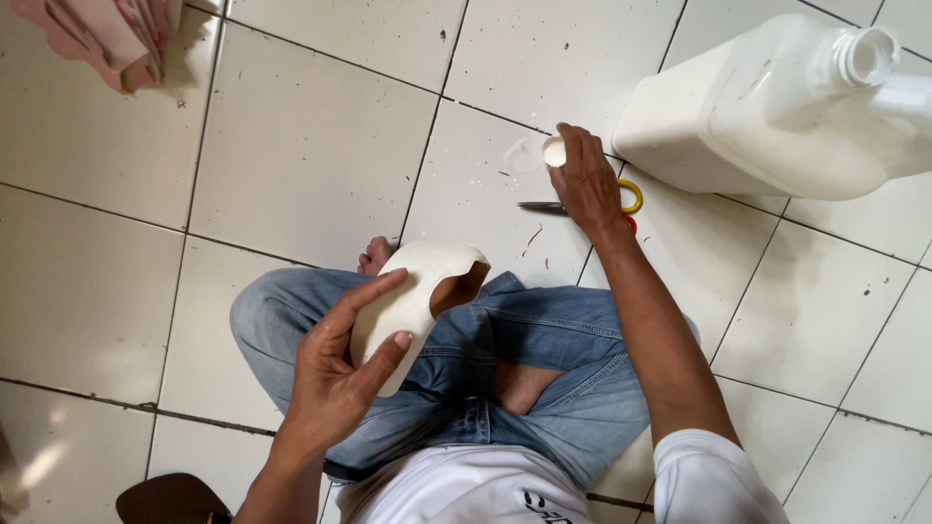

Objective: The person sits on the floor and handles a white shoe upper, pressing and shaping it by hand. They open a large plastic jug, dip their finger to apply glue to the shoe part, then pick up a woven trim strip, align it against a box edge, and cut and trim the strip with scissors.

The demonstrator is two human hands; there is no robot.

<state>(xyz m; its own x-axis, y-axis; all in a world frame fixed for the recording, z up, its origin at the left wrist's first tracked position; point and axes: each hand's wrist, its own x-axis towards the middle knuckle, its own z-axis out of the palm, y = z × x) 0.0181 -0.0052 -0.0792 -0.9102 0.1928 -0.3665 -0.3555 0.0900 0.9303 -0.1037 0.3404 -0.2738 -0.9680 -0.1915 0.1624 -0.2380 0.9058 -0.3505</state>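
A: Left hand (340, 374) first. What has it got?

B: A cream, curved cut piece (413, 301), thin and stiff-looking, with a notch along its top edge. Fingers wrapped round one side, thumb pressed on the other, so it is clamped. Held over the lap, above the crossed jeans (544, 388), probably to keep its face turned up toward the eyes.

A: Right hand (587, 184)?

B: Stretched out to the tiled floor (311, 146), well apart from the left. Fingertips pinch a small white cap-like object (554, 151); I cannot tell exactly what it is. The palm lies over a pair of scissors (568, 207) with a yellow handle, blades pointing left (whether the hand presses on them is unclear).

A: Containers nearby?

B: A large white plastic jerrycan (777, 112) lies tilted at upper right, just beyond the right hand, its threaded neck open and uncapped. No label shows on the faces visible. That open neck may explain the small white item, judging by colour alone.

A: Anything else?

B: Pink folded sheets (107, 34) at the top left corner, far from both hands. A dark brown object (170, 500) at the bottom edge, partly cut off. Small scraps dot the tile near the scissors.
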